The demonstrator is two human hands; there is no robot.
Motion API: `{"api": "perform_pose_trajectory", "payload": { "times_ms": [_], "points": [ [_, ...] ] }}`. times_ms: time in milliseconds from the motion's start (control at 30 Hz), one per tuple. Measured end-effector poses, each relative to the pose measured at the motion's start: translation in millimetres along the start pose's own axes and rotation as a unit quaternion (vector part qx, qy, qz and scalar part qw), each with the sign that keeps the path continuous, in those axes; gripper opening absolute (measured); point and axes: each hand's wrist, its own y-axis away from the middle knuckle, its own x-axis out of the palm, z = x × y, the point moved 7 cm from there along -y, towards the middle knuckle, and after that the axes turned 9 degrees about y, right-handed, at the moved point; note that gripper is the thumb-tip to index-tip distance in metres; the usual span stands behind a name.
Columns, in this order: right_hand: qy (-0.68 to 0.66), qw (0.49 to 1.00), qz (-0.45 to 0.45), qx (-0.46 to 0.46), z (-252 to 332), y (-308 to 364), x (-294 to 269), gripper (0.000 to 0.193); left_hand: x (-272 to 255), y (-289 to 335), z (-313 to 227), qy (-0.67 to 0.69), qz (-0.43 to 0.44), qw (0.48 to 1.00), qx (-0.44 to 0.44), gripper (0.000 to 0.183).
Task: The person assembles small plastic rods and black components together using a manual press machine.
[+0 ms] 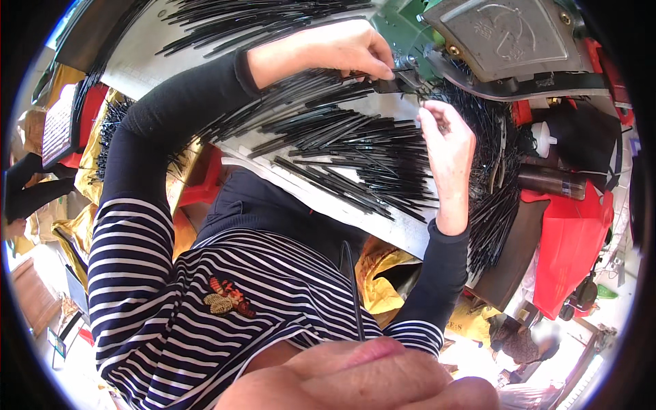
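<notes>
My left hand point(357, 53) is closed in a pinch at the front of a green machine point(413, 41), its thumb and fingertips beside a small dark metal part point(388, 85). What lies between those fingertips is hidden. To the right and a little nearer, my right hand point(449, 137) is raised with thumb and fingers curled together below the machine's working point. Anything it pinches is too small to make out. Below and between both hands, many thin black rods point(355, 147) lie in loose bundles on a pale tabletop point(396, 234).
More black rods point(253, 20) lie at the far side. A grey metal cover point(506, 37) tops the machine. Right of it are a tangled heap of rods point(488, 205), a white-topped bottle point(543, 139), a dark cylinder point(552, 181) and a red plastic stool point(570, 239). Yellow sacking point(379, 280) hangs below the table.
</notes>
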Motion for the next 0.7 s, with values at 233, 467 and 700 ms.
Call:
{"api": "perform_pose_trajectory", "payload": {
  "times_ms": [233, 467, 700],
  "points": [
    [-0.199, 0.975, 0.085, 0.054, 16.2, -10.7, 27.6, 0.016, -1.4, 0.6, -1.2, 0.038, -0.011, 0.999, -0.010, 0.029],
    [-0.243, 0.961, 0.103, 0.079, 22.1, -4.5, 37.1, 0.018, -4.3, 9.5, -6.6, 0.074, 0.000, 0.997, -0.012, 0.028],
    [-0.226, 0.965, 0.106, 0.075, 8.5, -4.7, 42.7, 0.019, 0.9, 6.4, -3.6, 0.065, 0.000, 0.995, 0.070, 0.025]
  ]
}}
